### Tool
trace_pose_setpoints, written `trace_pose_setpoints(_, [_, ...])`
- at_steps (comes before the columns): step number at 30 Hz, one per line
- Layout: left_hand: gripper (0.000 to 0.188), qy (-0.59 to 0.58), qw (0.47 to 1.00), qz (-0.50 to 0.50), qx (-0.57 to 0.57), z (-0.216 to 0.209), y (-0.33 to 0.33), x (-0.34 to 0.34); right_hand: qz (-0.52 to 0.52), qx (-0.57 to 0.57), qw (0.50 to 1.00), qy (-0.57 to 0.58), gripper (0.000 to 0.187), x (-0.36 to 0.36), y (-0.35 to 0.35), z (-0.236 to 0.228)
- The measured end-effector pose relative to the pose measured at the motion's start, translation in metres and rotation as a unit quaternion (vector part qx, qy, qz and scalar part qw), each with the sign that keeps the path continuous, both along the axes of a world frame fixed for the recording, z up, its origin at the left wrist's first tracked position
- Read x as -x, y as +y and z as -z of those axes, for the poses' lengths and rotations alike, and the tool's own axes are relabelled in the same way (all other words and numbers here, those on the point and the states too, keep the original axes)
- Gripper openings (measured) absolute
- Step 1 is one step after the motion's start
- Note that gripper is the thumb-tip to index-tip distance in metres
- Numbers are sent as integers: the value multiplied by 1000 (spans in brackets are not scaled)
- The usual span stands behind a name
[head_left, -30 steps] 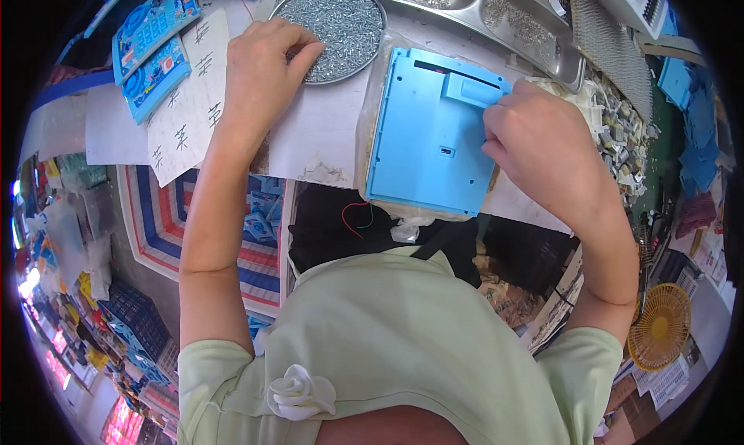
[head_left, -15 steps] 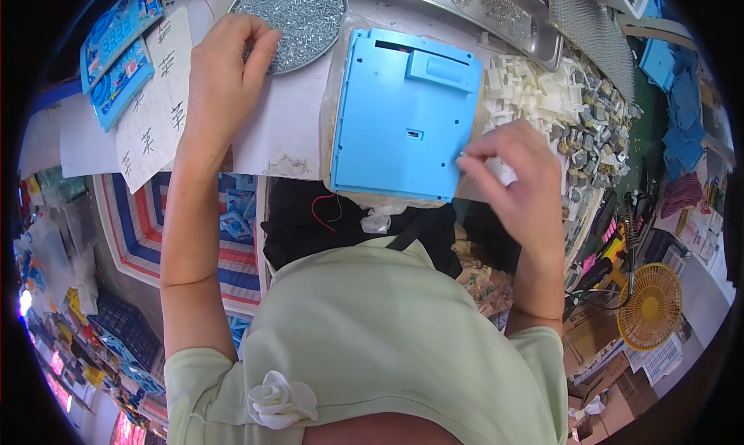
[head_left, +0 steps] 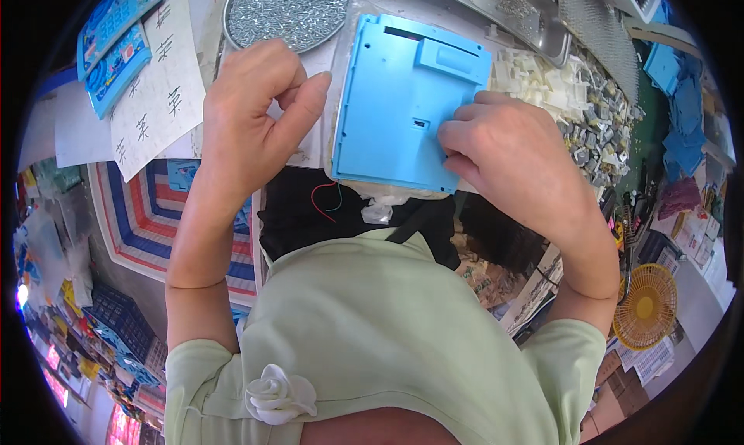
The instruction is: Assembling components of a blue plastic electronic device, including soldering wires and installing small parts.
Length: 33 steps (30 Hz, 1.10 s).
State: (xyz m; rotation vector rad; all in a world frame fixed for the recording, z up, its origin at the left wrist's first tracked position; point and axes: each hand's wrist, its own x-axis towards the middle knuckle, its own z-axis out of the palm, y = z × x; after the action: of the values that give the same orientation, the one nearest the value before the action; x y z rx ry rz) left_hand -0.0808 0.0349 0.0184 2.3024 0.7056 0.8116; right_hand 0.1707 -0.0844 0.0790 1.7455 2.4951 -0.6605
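A light blue plastic casing [head_left: 387, 96] lies flat in front of me, on a pad wrapped in clear plastic. Over its right edge is my right hand [head_left: 515, 147], fingers curled and pinched together above the surface; whatever is between the tips is hidden. My left hand [head_left: 260, 112] hovers left of the casing, just below a round metal tray [head_left: 226, 28] full of small silvery screws [head_left: 287, 11]. Its fingers are curled in with the thumb pointing toward the casing. Whether it holds a screw cannot be seen. A red wire [head_left: 316, 201] and a green one hang below the casing's near edge.
White plastic parts [head_left: 535, 81] and small metal-and-white pieces [head_left: 601, 127] are heaped to the right. Beyond them sits a long steel tray [head_left: 559, 50]. Printed blue panels [head_left: 116, 65] and a handwritten paper sheet [head_left: 167, 96] lie at left. A yellow fan [head_left: 645, 305] stands lower right.
My left hand has come away from the screw tray, moving right and nearer to me. My right hand has shifted left over the casing's edge, its fingers curling further.
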Motion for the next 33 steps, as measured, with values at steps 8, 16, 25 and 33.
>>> trace_pose_setpoints(8, [19,-4,1000,-16,8,-4,9,9,46,87,995,35,21,-8,12,-5])
trace_pose_setpoints(16, [18,7,997,-12,74,7,16,9,79,85,981,154,18,-27,15,-21])
trace_pose_setpoints(25, [18,1,998,29,54,11,14,-9,215,-325,906,164,47,-74,101,-40])
trace_pose_setpoints(33, [12,9,996,41,82,-1,0,-6,114,-101,888,434,39,-62,108,-19])
